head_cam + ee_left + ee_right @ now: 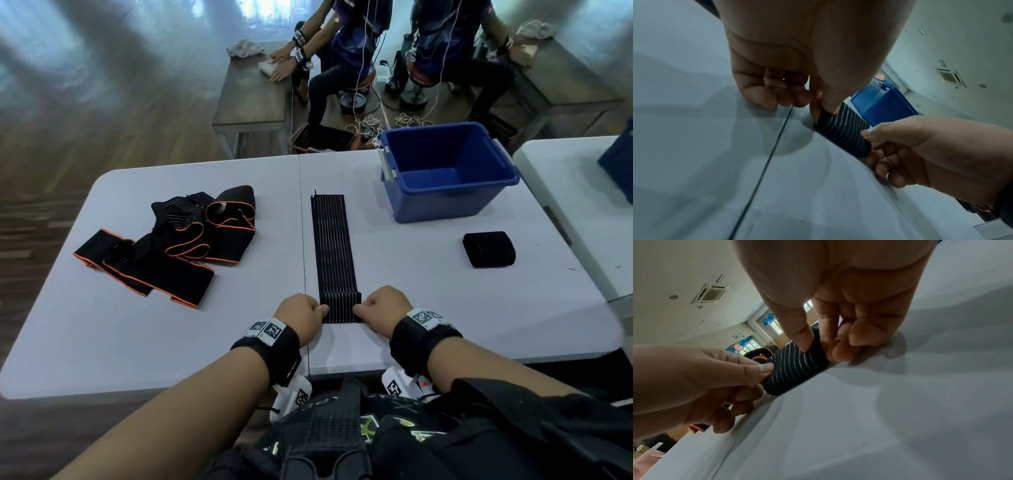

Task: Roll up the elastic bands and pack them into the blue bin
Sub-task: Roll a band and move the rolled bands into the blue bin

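Observation:
A black striped elastic band lies stretched away from me on the white table, its near end wound into a small roll. My left hand pinches the roll's left end between thumb and fingers. My right hand pinches its right end. A finished black roll lies to the right. The blue bin stands at the far right of the table and looks empty. A pile of black bands with orange edging lies to the left.
A seam runs down the table just left of the stretched band. A second white table adjoins on the right. Beyond the far edge, two seated people work at wooden tables.

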A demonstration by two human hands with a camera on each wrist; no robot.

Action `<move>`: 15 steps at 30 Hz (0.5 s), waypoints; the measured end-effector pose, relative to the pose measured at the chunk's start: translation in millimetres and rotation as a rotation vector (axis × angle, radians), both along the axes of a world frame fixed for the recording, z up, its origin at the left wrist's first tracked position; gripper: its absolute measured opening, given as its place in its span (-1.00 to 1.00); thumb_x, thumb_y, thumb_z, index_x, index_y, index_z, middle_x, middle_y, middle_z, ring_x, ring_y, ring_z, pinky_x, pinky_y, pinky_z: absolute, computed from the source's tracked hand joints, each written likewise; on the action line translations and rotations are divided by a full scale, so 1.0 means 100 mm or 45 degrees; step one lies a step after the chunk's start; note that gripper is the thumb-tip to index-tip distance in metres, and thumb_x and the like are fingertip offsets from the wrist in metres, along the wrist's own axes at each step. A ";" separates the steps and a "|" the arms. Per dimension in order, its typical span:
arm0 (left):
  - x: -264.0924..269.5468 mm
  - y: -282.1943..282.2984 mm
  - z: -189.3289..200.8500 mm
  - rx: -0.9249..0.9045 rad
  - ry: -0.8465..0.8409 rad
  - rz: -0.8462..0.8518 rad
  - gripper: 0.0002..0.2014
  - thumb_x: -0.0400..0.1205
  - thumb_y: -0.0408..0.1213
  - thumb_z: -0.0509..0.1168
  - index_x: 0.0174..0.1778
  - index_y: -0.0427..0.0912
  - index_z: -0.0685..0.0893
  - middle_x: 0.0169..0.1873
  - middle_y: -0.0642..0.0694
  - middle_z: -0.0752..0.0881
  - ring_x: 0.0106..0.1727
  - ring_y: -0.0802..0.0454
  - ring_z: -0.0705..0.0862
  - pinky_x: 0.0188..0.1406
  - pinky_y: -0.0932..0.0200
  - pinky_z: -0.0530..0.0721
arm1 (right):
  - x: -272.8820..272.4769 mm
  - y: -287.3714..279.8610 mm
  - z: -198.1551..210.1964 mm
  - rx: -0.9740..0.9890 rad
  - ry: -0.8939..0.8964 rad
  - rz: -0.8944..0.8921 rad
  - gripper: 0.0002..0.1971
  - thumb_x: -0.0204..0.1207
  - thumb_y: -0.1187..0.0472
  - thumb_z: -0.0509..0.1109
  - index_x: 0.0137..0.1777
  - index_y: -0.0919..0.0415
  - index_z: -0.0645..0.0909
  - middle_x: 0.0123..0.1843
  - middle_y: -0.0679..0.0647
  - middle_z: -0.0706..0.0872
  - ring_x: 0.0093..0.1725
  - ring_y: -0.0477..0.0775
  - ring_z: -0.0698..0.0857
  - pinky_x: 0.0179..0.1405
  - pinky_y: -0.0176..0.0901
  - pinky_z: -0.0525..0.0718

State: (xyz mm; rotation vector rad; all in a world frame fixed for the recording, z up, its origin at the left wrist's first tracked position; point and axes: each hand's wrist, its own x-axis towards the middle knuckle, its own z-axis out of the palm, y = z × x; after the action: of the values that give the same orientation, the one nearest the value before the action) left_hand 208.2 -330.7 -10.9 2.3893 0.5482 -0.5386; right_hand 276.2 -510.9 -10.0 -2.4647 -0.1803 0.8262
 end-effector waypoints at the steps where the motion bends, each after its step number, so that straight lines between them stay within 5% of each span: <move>1: 0.01 0.00 0.01 0.009 0.023 -0.009 -0.59 0.75 -0.02 0.26 -0.25 -0.26 0.74 -0.41 -0.11 0.66 -0.29 -0.07 0.64 -0.26 0.15 0.54 | 0.01 0.01 0.00 -0.007 0.019 -0.018 -0.65 0.51 0.08 0.42 -0.47 0.18 0.53 -0.51 0.09 0.56 -0.48 0.04 0.52 -0.39 -0.19 0.54; 5: 0.06 -0.01 0.05 0.076 0.109 -0.052 -0.56 0.74 -0.01 0.26 -0.41 -0.17 0.61 -0.46 -0.08 0.60 -0.27 -0.10 0.63 -0.24 0.15 0.52 | 0.03 0.05 0.01 -0.046 0.040 -0.030 -0.68 0.46 0.08 0.42 -0.47 0.19 0.53 -0.51 0.10 0.58 -0.46 0.07 0.54 -0.34 -0.17 0.60; 11: 0.07 0.01 0.07 0.154 0.112 -0.103 -0.63 0.71 0.00 0.30 -0.10 -0.26 0.80 -0.16 -0.16 0.81 -0.05 -0.10 0.76 0.00 0.04 0.75 | 0.05 0.12 0.04 -0.160 -0.012 0.068 -0.66 0.45 0.06 0.42 -0.48 0.17 0.47 -0.49 0.08 0.57 -0.42 0.10 0.58 -0.32 -0.13 0.63; 15: 0.03 0.07 0.04 0.123 -0.039 -0.025 -0.78 0.59 0.01 0.43 -0.13 -0.02 0.60 -0.23 0.01 0.71 -0.15 0.01 0.68 -0.17 0.09 0.64 | -0.02 0.11 0.08 -0.111 -0.126 0.144 -0.82 0.53 0.11 0.39 0.00 0.17 0.49 -0.23 0.04 0.63 -0.23 0.11 0.64 -0.24 -0.07 0.60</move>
State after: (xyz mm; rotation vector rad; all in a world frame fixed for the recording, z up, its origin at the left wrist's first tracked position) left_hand 211.7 -323.6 -6.7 2.4928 0.5493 -0.4933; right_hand 274.6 -499.6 -2.0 -2.5987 -0.3287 0.7745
